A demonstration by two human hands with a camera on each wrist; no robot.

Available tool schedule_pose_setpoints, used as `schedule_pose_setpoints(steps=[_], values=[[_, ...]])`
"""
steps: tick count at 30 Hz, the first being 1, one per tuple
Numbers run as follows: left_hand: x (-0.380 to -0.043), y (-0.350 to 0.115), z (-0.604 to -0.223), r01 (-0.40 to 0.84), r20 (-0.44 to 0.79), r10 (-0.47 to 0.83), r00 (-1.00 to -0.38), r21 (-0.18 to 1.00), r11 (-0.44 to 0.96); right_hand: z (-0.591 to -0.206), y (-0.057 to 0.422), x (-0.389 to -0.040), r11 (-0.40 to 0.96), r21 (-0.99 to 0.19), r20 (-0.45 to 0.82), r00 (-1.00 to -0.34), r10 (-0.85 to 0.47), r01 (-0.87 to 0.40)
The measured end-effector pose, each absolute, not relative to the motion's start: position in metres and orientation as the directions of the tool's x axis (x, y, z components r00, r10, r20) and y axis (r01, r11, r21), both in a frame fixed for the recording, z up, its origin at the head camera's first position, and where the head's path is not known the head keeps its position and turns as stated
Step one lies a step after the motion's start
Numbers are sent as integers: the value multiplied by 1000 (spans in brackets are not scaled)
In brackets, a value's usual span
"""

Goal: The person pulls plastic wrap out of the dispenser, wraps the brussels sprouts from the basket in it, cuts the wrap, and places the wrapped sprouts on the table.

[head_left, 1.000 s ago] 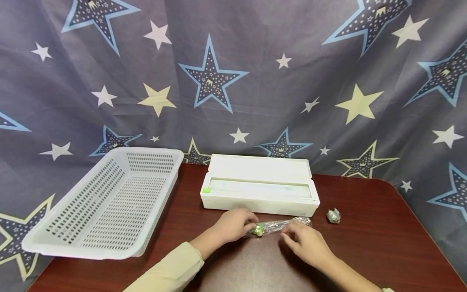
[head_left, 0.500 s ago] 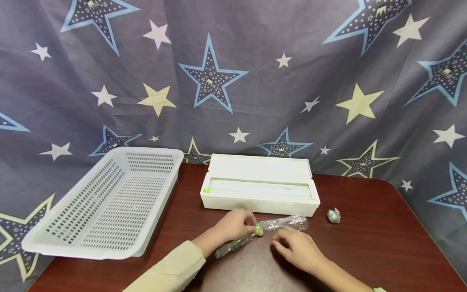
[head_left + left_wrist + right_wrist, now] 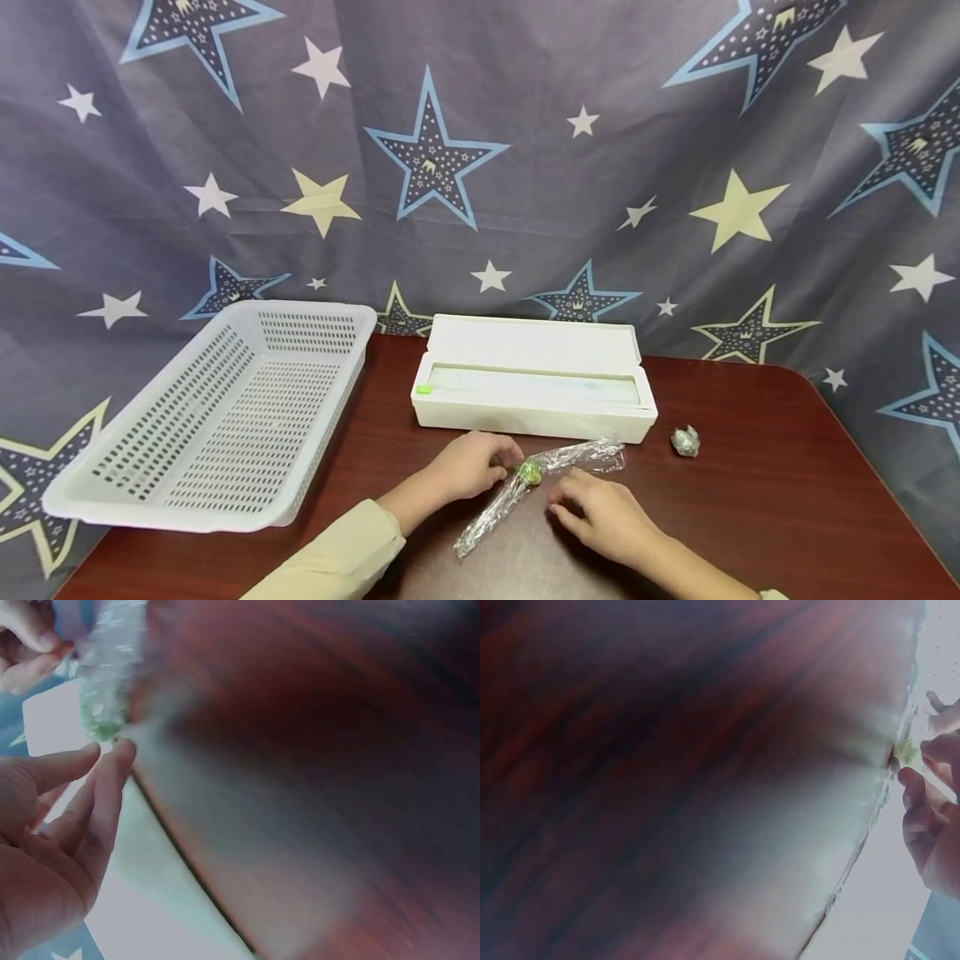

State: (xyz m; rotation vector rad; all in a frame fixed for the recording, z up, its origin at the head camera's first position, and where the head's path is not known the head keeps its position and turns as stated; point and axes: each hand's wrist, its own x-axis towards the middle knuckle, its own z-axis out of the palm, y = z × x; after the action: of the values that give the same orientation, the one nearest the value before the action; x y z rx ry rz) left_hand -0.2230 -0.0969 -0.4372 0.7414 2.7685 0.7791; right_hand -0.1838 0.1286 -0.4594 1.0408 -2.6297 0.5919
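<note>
A small green lump [image 3: 529, 472] sits in clear plastic wrap, whose crumpled tails run out on both sides across the table in the head view. One tail of the plastic wrap [image 3: 491, 518] slants toward the front left, the other to the back right. My left hand [image 3: 468, 468] rests just left of the lump, fingers loosely bent and nothing visible in them. To the lower right of the lump lies my right hand [image 3: 603, 515], its fingers loosely curled beside the wrap. In the left wrist view, my left fingertips [image 3: 126, 750] are close to the lump; contact is unclear.
Behind the hands stands a white wrap dispenser box [image 3: 525, 417] with its lid raised and a green slider at its left. A white perforated basket [image 3: 168, 521] occupies the left side. Toward the right lies a small wrapped ball [image 3: 686, 442]. A star-patterned curtain hangs behind the table.
The left tail of the wrap has come out from under my left hand and spread toward the front. My left hand has drawn slightly left, off the lump; my right hand has shifted left and forward.
</note>
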Motion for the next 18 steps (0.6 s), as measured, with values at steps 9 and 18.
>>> schedule_pose_setpoints(steps=[9,18], values=[[-223,-104,-444,592,43,612,-789,317,741,-464,120,-186,688,-212,435,-698,-569,-694],[-225,-102,-446,610,85,615,-784,285,739,-465,109,-195,771,-261,421,-787,-451,-581]])
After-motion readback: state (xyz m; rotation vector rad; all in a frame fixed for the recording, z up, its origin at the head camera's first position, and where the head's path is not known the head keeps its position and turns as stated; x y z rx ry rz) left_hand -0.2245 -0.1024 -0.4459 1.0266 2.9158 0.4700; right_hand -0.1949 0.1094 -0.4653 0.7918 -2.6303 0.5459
